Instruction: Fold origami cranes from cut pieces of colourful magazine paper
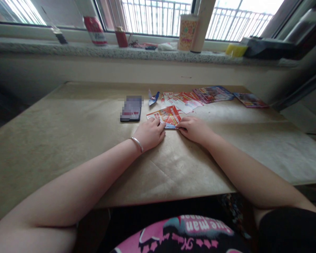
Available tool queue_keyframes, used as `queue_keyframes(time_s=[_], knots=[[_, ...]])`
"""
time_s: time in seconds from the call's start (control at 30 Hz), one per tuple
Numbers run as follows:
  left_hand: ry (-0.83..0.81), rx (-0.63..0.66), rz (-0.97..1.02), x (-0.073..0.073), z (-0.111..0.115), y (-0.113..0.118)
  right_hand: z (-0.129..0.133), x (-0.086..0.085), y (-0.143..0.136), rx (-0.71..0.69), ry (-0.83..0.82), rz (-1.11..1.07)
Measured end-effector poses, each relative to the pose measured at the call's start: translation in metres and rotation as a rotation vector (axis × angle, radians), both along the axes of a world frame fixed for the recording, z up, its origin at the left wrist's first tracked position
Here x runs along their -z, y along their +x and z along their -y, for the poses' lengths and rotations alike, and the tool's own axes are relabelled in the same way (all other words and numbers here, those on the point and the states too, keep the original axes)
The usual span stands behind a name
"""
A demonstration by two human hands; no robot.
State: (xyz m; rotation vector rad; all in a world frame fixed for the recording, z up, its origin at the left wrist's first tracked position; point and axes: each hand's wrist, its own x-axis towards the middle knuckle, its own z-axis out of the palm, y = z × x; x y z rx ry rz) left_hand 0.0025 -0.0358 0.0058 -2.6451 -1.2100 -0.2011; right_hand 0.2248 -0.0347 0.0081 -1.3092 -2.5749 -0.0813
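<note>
where the left hand [149, 133] lies, printed paper [170, 113] is hidden.

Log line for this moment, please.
left hand: on paper | right hand: at paper's near right corner | phone: left of paper | sheets: beyond paper

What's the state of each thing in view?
Red printed sheet: near edge looks folded
Left hand: resting on sheet
Right hand: touching sheet's near edge
Phone: lying flat
Blue paper piece: folded
Loose sheets: flat, overlapping
Red can: upright
Patterned cup: upright
</note>
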Motion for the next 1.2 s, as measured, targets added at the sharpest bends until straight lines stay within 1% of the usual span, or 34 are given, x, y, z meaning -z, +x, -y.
queue_keyframes(time_s=[0.17, 0.4, 0.6, 0.67, 0.77, 0.8, 0.97, 1.07, 1.2], knots=[[-0.003, 0.023, -0.01, -0.001, -0.002, -0.002, -0.001, 0.0, -0.002, 0.042, 0.026, 0.021], [-0.006, -0.015, -0.033, -0.004, 0.004, 0.003, -0.011, 0.005, 0.007, -0.004, 0.033, -0.045], [0.022, 0.005, 0.007, 0.0, 0.0, 0.001, -0.013, 0.009, 0.008, -0.006, 0.052, -0.076], [0.031, 0.036, 0.038, 0.002, -0.002, 0.0, -0.013, 0.01, 0.008, -0.005, 0.051, -0.072], [-0.009, 0.141, 0.046, 0.004, -0.005, -0.001, -0.012, 0.008, 0.007, 0.001, 0.039, -0.063], [-0.026, 0.15, 0.05, 0.005, -0.006, -0.001, -0.012, 0.008, 0.007, 0.008, 0.033, -0.057], [-0.075, 0.163, 0.065, 0.004, -0.008, -0.001, -0.006, 0.001, 0.004, 0.054, -0.002, 0.007], [-0.087, 0.16, 0.051, 0.002, -0.008, -0.001, -0.004, -0.002, 0.002, 0.075, 0.003, 0.06], [-0.066, 0.155, 0.067, 0.001, -0.003, 0.001, -0.009, -0.001, 0.005, 0.056, 0.038, 0.082]])
